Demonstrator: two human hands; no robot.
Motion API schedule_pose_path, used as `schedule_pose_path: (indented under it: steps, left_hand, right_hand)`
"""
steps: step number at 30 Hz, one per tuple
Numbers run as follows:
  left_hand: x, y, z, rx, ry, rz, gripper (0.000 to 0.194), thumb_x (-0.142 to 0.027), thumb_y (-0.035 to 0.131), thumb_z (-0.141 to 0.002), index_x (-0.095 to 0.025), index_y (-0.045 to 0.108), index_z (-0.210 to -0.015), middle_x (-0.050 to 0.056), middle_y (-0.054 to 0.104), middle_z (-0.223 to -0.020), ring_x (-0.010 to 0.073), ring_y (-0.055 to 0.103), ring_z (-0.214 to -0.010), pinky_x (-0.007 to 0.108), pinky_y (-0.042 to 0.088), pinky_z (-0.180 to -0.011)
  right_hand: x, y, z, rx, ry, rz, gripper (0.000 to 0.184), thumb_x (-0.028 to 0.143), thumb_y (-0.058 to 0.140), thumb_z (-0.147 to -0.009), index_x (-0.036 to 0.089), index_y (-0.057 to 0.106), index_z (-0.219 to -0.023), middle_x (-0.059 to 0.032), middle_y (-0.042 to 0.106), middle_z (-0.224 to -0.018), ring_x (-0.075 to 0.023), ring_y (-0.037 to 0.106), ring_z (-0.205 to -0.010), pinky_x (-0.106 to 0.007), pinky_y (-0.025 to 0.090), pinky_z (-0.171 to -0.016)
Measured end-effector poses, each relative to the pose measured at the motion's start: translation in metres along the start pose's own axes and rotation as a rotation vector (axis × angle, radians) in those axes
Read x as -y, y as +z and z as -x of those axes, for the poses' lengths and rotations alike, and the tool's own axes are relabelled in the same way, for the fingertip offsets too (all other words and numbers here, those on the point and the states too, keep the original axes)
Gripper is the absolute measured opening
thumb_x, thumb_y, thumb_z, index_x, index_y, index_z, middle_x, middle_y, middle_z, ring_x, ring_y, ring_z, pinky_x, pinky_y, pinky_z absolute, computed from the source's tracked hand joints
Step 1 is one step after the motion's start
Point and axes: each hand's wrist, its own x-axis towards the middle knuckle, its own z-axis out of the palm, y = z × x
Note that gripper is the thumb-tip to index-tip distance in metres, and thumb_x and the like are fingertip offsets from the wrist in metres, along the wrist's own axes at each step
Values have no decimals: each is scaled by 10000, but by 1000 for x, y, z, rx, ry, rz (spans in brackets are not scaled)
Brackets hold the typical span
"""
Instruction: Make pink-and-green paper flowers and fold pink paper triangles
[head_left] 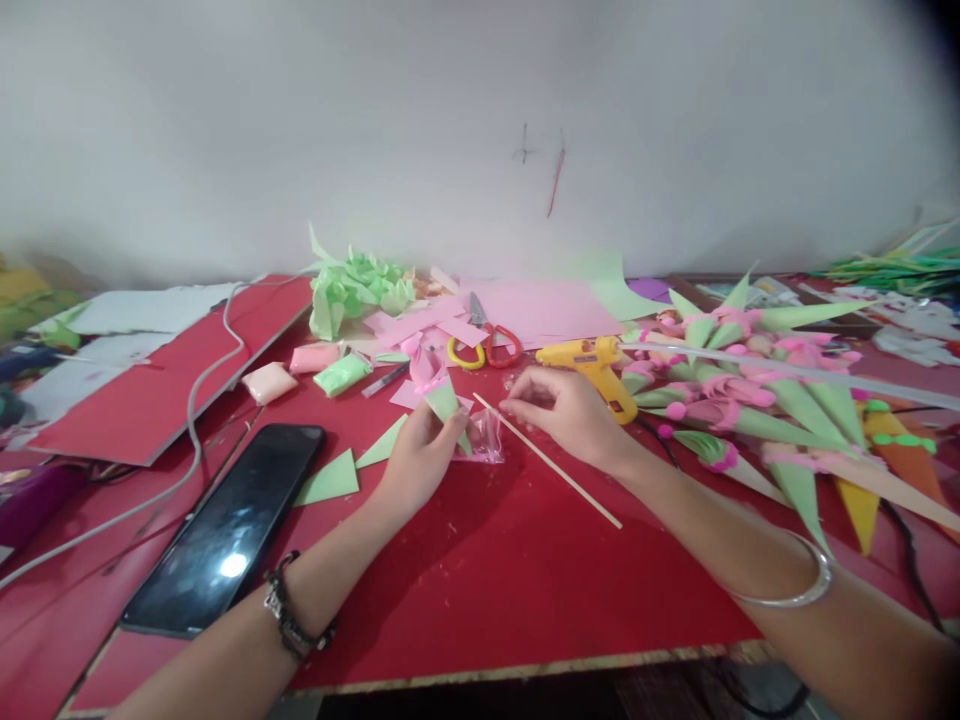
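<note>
My left hand (pixel 421 450) is closed around a paper flower (pixel 441 395) with a pink top and a pale green cone. To its right, my right hand (pixel 559 405) hovers above the table with thumb and fingertips pinched together; whatever they hold, if anything, is too small to make out. Between the hands lies a small clear plastic bag (pixel 489 437) with pink in it. A thin wooden stick (pixel 559 470) runs slantwise across the red table (pixel 480 590), just below my right fingers. Right behind that hand rests a yellow glue gun (pixel 600 370).
Scissors (pixel 495 340) with red and yellow handles lie among pink paper sheets (pixel 532 305). Finished paper flowers (pixel 750 390) pile up at right. A phone (pixel 225 535), green paper pieces (pixel 330 480), clay packets (pixel 341 373) and a white cable (pixel 196 420) are on the left.
</note>
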Motion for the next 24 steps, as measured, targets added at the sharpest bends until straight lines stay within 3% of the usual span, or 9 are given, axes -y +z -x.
schedule_pose_path:
  steps: [4, 8, 12, 15, 19, 24]
  left_hand:
    - [-2, 0, 0, 12, 4, 38, 180, -289, 448, -781, -171, 529, -673, -10, 566, -644, 118, 525, -614, 221, 403, -607]
    - [-7, 1, 2, 102, 3, 109, 198, -288, 451, -789, -167, 568, -685, -5, 583, -642, 108, 525, -590, 217, 416, -611]
    - [-10, 2, 4, 215, -10, 188, 204, -313, 470, -789, -163, 561, -685, -15, 565, -608, 92, 511, -543, 205, 411, -564]
    - [-10, 1, 5, 316, -31, 217, 181, -325, 487, -786, -156, 531, -737, -25, 566, -653, 53, 447, -447, 203, 390, -514]
    - [-6, 2, 6, 420, -57, 237, 172, -326, 464, -806, -160, 507, -823, -15, 577, -725, 36, 413, -440, 201, 369, -509]
    - [-2, 4, 8, 492, -100, 270, 168, -284, 424, -815, -156, 510, -748, -7, 559, -726, 48, 399, -493, 203, 346, -520]
  right_hand:
    - [2, 1, -1, -38, -50, -15, 78, 216, 564, -735, 170, 627, -746, -30, 654, -766, -146, 597, -738, -290, 470, -707]
    - [0, 4, 0, -9, 26, -193, 145, 202, 545, -751, 177, 649, -849, -47, 667, -888, -150, 618, -833, -294, 478, -776]
    - [3, 7, 2, 28, 112, -384, 116, 249, 576, -737, 162, 621, -799, -27, 669, -751, -140, 643, -719, -275, 504, -697]
    - [7, 7, 2, -37, 97, -449, 104, 259, 603, -714, 159, 578, -731, 16, 621, -641, -98, 604, -562, -239, 498, -585]
    - [13, 8, 3, -123, 90, -440, 84, 219, 620, -693, 171, 608, -760, 8, 632, -707, -95, 599, -635, -218, 494, -601]
    - [23, 13, 9, -88, 111, -550, 110, 244, 596, -716, 191, 640, -802, 3, 658, -695, -113, 618, -626, -243, 511, -583]
